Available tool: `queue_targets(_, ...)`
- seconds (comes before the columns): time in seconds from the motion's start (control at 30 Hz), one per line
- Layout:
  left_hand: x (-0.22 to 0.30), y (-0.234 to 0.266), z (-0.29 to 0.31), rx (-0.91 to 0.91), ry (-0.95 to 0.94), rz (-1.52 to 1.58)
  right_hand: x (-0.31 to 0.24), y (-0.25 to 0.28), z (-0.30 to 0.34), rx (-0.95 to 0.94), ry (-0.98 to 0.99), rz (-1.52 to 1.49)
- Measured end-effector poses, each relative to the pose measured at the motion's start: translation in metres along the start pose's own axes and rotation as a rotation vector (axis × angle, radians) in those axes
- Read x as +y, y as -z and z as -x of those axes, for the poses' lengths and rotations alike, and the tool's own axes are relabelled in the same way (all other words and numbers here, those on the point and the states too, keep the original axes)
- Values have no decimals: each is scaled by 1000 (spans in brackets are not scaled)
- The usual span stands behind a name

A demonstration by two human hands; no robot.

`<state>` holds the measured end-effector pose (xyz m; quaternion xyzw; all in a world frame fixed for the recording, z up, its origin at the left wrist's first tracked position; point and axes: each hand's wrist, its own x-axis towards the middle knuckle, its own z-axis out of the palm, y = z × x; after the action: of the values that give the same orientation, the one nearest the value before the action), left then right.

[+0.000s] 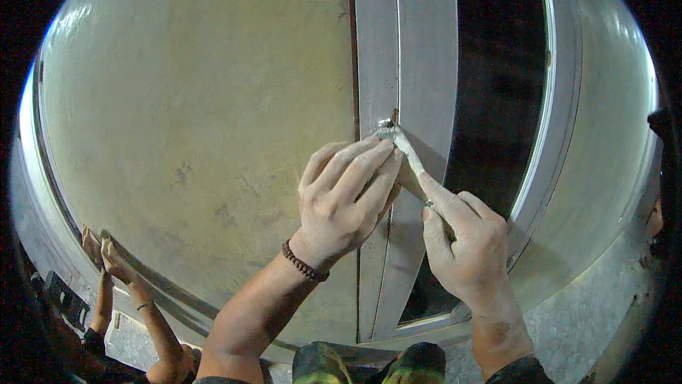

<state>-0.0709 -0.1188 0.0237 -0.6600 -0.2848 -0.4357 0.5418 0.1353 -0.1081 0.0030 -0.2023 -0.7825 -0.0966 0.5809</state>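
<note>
Pale dust coats both my hands. My left hand (348, 196), with a dark beaded bracelet (305, 264) at the wrist, reaches up to a small metal fitting (386, 123) on the grey door frame (426, 50). Its fingertips are pressed together at the top of a white, paste-like strip (406, 148); the thumb is hidden. In my right hand (469, 242) is a flat scraper-like tool (412, 181), partly covered by my fingers. The right index finger lies stretched along it, and the white strip follows its edge up to the fitting.
A wide, smudged yellow-green panel (199, 114) fills the left. Dark glass (497, 85) stands right of the frame, with another pale panel (604, 135) beyond. At lower left, another person's hands (114, 260) touch the panel's edge. Grey floor (568, 334) shows at lower right.
</note>
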Motion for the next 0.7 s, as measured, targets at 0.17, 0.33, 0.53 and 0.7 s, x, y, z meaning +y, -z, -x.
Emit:
queue_targets(0.17, 17, -5, -8, -8, 23, 10, 6, 23, 5, -37, -30, -3)
queue_targets(0.33, 12, -10, -11, 45, -29, -16, 13, 13, -3, -3, 22, 43)
queue_targets(0.53, 1, -13, -22, 21, 35, -8, 19, 8, -17, 32, 36, -2)
queue_targets(0.7, 3, -13, -36, 26, 31, -5, 18, 24, -27, -27, 14, 12)
